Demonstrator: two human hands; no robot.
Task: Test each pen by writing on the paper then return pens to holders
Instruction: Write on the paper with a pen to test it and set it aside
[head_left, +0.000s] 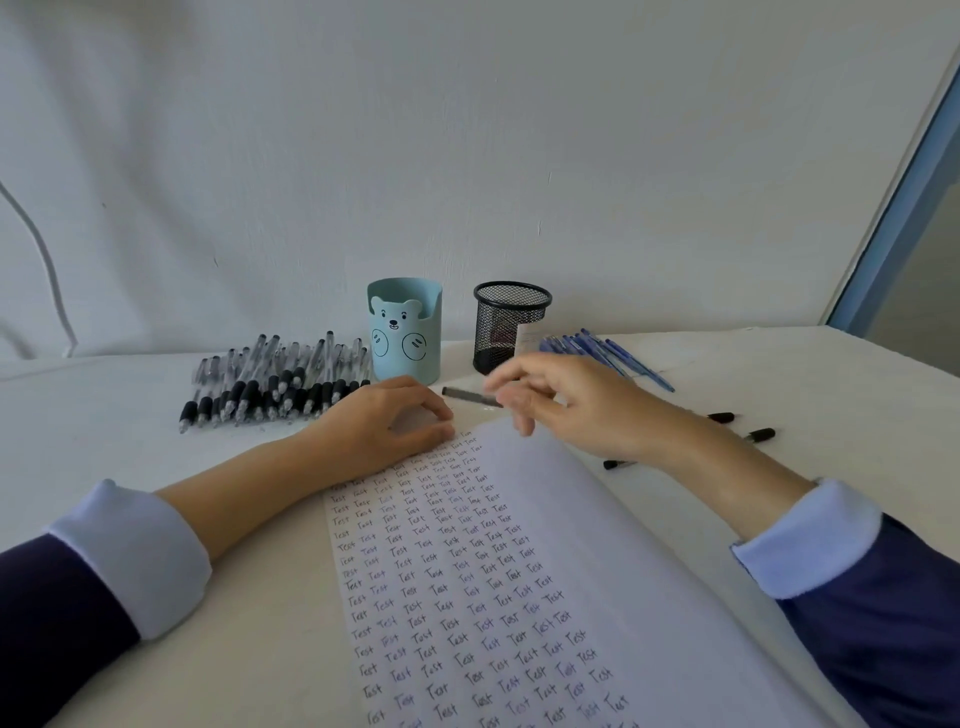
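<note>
A white paper (540, 483) lies in front of me, its left part filled with rows of the handwritten word "Test". My left hand (384, 423) rests on the paper's top left corner with loosely curled fingers, holding nothing. My right hand (566, 400) hovers, blurred, above the paper's top edge and pinches the end of a dark pen (467, 395) that points left. Behind stand a light-blue bear holder (405, 332) and a black mesh holder (511, 325).
A pile of black-grip clear pens (270, 384) lies left of the bear holder. Blue pens (608, 353) lie right of the mesh holder. Three small black pieces (761, 434) lie near my right wrist. A white wall rises close behind the table (130, 415).
</note>
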